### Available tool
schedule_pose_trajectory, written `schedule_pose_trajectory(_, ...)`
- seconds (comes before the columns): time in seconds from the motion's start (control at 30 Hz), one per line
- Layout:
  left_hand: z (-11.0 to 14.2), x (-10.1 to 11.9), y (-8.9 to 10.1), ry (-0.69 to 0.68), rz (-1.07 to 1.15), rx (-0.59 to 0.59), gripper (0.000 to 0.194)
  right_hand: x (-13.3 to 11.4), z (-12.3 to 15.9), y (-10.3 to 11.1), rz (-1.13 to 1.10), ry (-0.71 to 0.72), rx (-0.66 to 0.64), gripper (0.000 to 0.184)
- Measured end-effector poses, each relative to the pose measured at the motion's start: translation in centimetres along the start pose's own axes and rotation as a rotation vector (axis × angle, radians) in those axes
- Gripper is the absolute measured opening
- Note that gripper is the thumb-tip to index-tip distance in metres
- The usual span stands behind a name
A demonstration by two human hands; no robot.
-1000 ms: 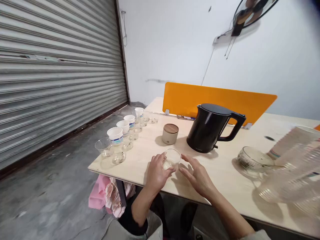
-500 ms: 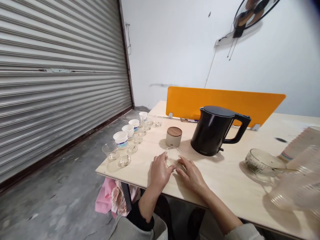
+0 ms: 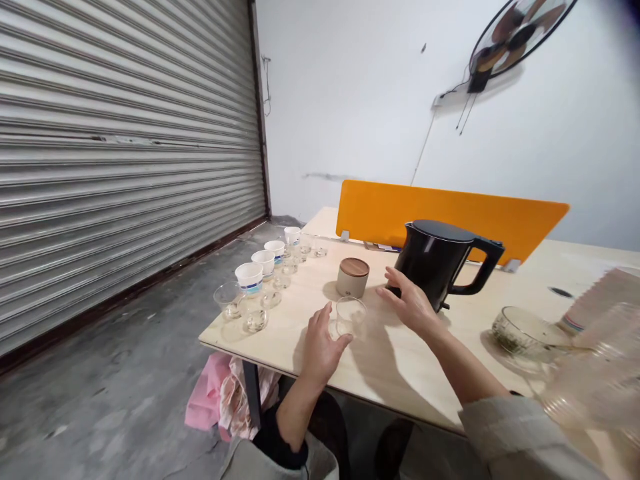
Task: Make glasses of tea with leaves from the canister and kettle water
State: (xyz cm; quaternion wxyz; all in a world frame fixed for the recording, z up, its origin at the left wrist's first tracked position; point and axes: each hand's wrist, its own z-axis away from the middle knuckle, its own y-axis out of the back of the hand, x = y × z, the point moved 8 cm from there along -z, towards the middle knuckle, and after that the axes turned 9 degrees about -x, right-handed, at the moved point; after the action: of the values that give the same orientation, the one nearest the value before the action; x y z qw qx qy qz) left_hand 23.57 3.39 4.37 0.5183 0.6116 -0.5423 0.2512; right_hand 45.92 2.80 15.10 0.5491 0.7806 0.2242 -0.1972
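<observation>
A clear plastic cup (image 3: 352,319) stands on the table in front of me. My left hand (image 3: 321,345) curls loosely round its left and near sides, thumb and fingers against it. Just behind the cup is a grey jar (image 3: 351,285) with a round wooden lid (image 3: 355,267). To the right of the jar, my right hand (image 3: 411,301) is raised with nothing in it, thumb and fingers apart. A black electric kettle (image 3: 430,257) stands behind that hand, which hides part of its lower left side.
White paper cups (image 3: 249,275) and clear cups (image 3: 256,321) line the table's left side. At right are a glass bowl (image 3: 520,330) with dark leafy bits and stacked clear cups (image 3: 595,380). An orange divider panel (image 3: 450,203) runs behind the kettle.
My right hand has let go of the clear plastic cup and moved up and right, towards the jar and kettle. My left hand stays at the cup. The view has shifted slightly.
</observation>
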Motion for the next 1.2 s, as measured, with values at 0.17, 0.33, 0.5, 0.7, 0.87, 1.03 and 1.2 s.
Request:
schedule_pose_trajectory(0.17, 1.1, -0.8, 0.8, -0.038, 0.166, 0.101, 0.051, -1.0, -4.8, -2.4, 0.121, -0.007, -0.018, 0.077)
schedule_pose_trajectory(0.33, 1.6, -0.4, 1.3, -0.058, 0.247, 0.148, 0.028, -0.7, -8.2, -5.7, 0.204, -0.067, -0.071, 0.083)
schedule_pose_trajectory(0.5, 1.7, 0.0, 1.6, -0.069, 0.233, 0.165, 0.024, 0.3, -9.2, -7.4, 0.133, -0.084, -0.083, 0.088)
schedule_pose_trajectory(0.7, 1.7, -0.1, 1.7, -0.043, 0.22, 0.162, 0.026, 1.2, -7.8, -5.5, 0.129, -0.075, 0.041, 0.079)
schedule_pose_trajectory(0.87, 1.7, 0.0, 2.0, -0.042, 0.248, 0.187, 0.026, 1.7, -3.3, -1.0, 0.173, -0.094, 0.174, 0.082)
schedule_pose_trajectory(1.03, 2.4, 0.1, 2.8, -0.061, 0.414, 0.234, 0.031, 0.4, 4.7, 2.8, 0.187, -0.125, 0.259, 0.081)
schedule_pose_trajectory(1.2, 4.7, 1.3, 2.9, -0.117, 0.429, 0.139, 0.038, -2.8, 11.0, 1.6, 0.105, -0.017, 0.206, 0.072)
